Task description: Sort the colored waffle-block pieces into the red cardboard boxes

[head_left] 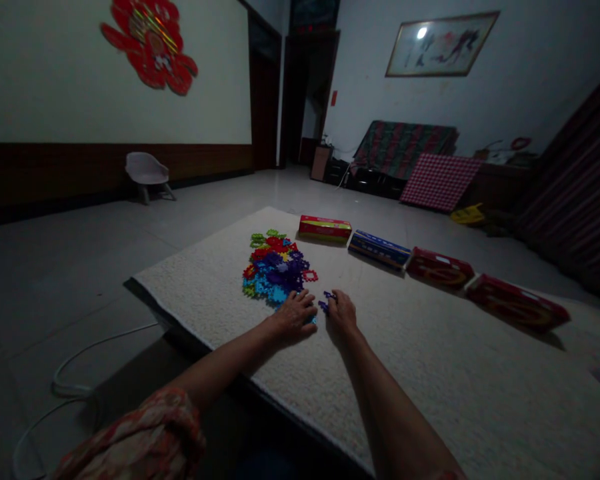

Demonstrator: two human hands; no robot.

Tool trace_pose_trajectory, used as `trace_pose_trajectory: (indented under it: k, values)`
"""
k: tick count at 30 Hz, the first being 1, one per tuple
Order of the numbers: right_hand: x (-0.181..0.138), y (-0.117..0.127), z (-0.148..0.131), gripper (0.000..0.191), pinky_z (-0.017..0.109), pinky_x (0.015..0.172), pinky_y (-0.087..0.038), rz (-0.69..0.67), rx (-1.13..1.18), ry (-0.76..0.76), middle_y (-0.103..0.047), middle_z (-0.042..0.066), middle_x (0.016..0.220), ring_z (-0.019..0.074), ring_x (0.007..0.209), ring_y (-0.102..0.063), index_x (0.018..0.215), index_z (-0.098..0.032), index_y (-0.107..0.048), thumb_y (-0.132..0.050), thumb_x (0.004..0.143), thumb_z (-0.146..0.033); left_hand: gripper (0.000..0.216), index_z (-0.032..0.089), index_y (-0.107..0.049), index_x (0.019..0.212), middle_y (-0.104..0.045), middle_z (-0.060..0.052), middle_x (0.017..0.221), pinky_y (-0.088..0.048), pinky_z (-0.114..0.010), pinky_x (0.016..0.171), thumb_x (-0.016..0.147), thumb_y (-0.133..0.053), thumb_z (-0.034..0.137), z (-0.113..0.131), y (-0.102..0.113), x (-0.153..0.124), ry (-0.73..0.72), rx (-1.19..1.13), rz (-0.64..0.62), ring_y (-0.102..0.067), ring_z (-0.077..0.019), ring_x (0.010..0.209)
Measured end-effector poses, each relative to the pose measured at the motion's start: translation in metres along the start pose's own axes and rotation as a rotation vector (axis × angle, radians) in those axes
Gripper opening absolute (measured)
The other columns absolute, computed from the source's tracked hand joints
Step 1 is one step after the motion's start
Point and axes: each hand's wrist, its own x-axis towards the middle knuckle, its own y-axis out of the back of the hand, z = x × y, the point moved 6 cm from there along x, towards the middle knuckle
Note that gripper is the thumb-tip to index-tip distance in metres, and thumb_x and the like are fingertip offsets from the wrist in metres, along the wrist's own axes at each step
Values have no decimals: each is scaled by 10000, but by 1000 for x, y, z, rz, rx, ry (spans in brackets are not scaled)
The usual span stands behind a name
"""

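Note:
A pile of toothed plastic pieces (280,269) in purple, red, light blue and green lies on the pale textured cover of a low table. At its near edge my left hand (295,317) rests low with fingers spread. A bit of a light blue piece (313,321) shows by its thumb. My right hand (342,311), just right of it, has its fingers closed on a dark purple toothed piece (323,305), partly hidden by the fingers. One red open-centred piece (311,275) sits at the pile's right side.
Along the far side of the table cover (400,320) stand a red and green box (325,229), a blue box (379,250) and two dark red boxes (440,268). On the floor are a small chair (147,172) and a white cable (87,350) at left.

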Motion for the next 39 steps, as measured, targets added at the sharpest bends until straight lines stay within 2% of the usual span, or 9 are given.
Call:
trace_pose_trajectory:
  k: [5, 12, 17, 23, 29, 32, 35, 37, 39]
  values:
    - [0, -26, -30, 451, 444, 1089, -327, -8, -29, -43, -601, 182, 1376, 300, 1290, -497, 1312, -119, -583, -422, 916, -263, 421, 188, -614, 1277, -530, -154, 1457, -337, -555, 1119, 905, -620, 386, -33, 5, -6, 47, 58, 98, -388, -360, 1416]
    - [25, -63, -69, 479, 443, 1085, -350, 13, 74, -50, -576, 170, 1416, 301, 1291, -515, 1346, -145, -551, -471, 892, -273, 341, 153, -683, 1148, -553, -179, 1435, -356, -579, 1122, 885, -651, 368, -81, 11, -19, 108, 131, 120, -411, -384, 1405]
    - [51, -85, -83, 443, 420, 1037, -422, 16, 190, -21, -673, 170, 1267, 288, 1167, -610, 1282, -129, -595, -485, 884, -290, 231, 180, -712, 1010, -567, -161, 1422, -373, -596, 1107, 879, -659, 362, -111, 17, -27, 100, 185, 148, -428, -379, 1396]
    - [76, -101, -101, 405, 405, 1042, -453, 31, 449, 31, -716, 146, 1205, 260, 1146, -635, 1202, -145, -648, -483, 869, -305, 211, 172, -715, 1036, -599, -171, 1385, -399, -579, 1093, 898, -625, 303, -151, 30, -37, 177, 230, 205, -469, -367, 1363]
    - [110, -115, -142, 367, 389, 1039, -467, -103, 564, 97, -723, 108, 1212, 234, 1137, -649, 1194, -181, -658, -479, 882, -253, 224, 177, -726, 1024, -605, -165, 1385, -403, -549, 1107, 935, -573, 313, -189, 42, -33, 316, 249, 226, -483, -348, 1351]
    - [129, -116, -162, 366, 358, 1010, -492, -147, 609, 149, -729, 79, 1206, 216, 1125, -657, 1185, -197, -664, -478, 870, -221, 217, 195, -728, 1021, -617, -142, 1367, -412, -522, 1107, 943, -552, 295, -210, 55, -23, 443, 235, 248, -512, -328, 1321]
    - [139, -104, -161, 397, 338, 1028, -479, -133, 657, 212, -705, 80, 1265, 204, 1176, -636, 1216, -188, -654, -446, 881, -232, 226, 193, -710, 1082, -620, -144, 1347, -430, -500, 1084, 920, -558, 234, -227, 69, -11, 615, 233, 275, -531, -321, 1287]
    - [139, -85, -141, 425, 345, 1066, -445, -32, 675, 225, -686, 104, 1289, 209, 1212, -611, 1219, -162, -652, -410, 883, -256, 280, 175, -683, 1157, -614, -155, 1344, -428, -480, 1079, 920, -536, 198, -227, 74, 1, 679, 228, 294, -524, -318, 1288]
    - [135, -64, -105, 446, 358, 1051, -447, 116, 657, 148, -697, 136, 1237, 224, 1166, -624, 1180, -131, -664, -386, 865, -282, 302, 158, -667, 1194, -603, -158, 1355, -413, -459, 1089, 935, -522, 211, -214, 68, 22, 642, 202, 287, -509, -309, 1302]
